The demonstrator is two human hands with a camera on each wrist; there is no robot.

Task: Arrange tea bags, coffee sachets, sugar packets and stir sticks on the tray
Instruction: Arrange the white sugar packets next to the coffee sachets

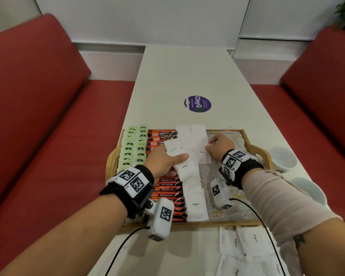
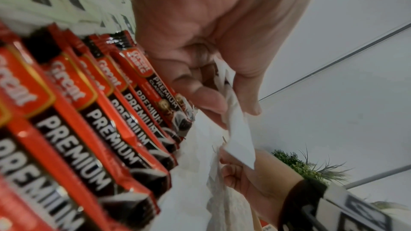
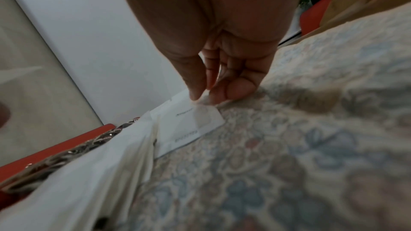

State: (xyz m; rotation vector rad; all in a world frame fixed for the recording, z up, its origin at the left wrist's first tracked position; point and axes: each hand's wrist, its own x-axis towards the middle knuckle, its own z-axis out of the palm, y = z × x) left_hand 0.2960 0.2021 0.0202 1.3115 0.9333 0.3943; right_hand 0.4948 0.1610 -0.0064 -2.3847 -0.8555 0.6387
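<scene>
Nearest the person, loose sugar packets [image 1: 249, 244] are lying on the table [image 1: 187, 76] just in front of the wooden tray [image 1: 189, 224], closer to the right arm than to the left. Inside the tray, a column of sugar packets [image 1: 194, 194] is running from the near rim toward the far one, beside the coffee sachets [image 1: 168, 189] on its left. The left hand [image 1: 163, 159] is gripping a small sheaf of packets [image 1: 182, 166] over the middle of that column, thumb on top. Just past it, the right hand [image 1: 219, 145] is pinching the edge of a single packet [image 3: 189, 126], lying on the patterned tray liner at the column's right side. That packet probably needs sliding left into line.
</scene>
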